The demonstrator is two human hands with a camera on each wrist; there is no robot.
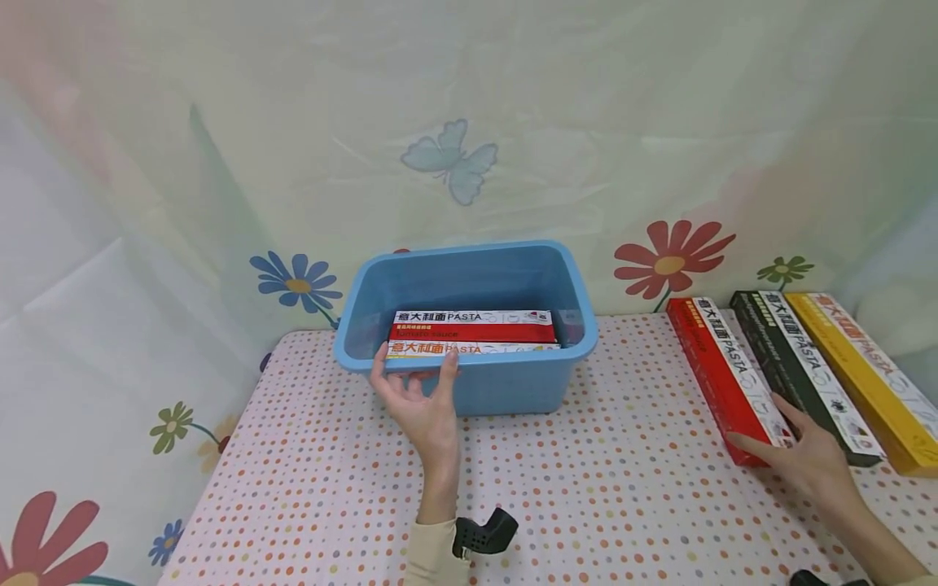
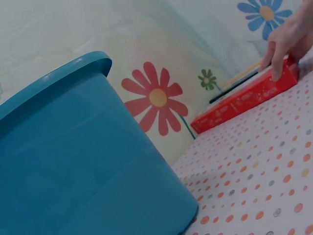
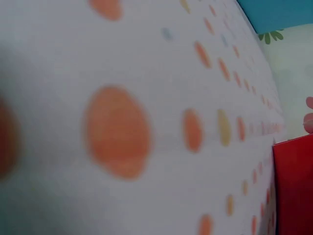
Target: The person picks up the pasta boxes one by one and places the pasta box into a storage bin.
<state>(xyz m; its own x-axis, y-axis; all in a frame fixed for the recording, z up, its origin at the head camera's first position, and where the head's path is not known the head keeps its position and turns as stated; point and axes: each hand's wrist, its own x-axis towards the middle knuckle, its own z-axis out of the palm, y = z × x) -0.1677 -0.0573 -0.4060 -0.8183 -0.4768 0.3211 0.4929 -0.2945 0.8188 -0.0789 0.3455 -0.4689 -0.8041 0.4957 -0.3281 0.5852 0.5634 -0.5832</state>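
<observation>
Best, while the left hand (image 1: 419,404) grips the bin (image 1: 469,259) rim, the right hand's (image 1: 809,457) loose fingers clasp the red box (image 1: 714,374) squarely.

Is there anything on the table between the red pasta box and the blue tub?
Nothing visible. The right hand touches the near end of the red pasta box, and only bare dotted tablecloth lies between it and the blue tub, whose near rim the left hand grips.

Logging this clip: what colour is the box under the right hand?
Red box, white stripe on top; clearest in the head view.
</observation>
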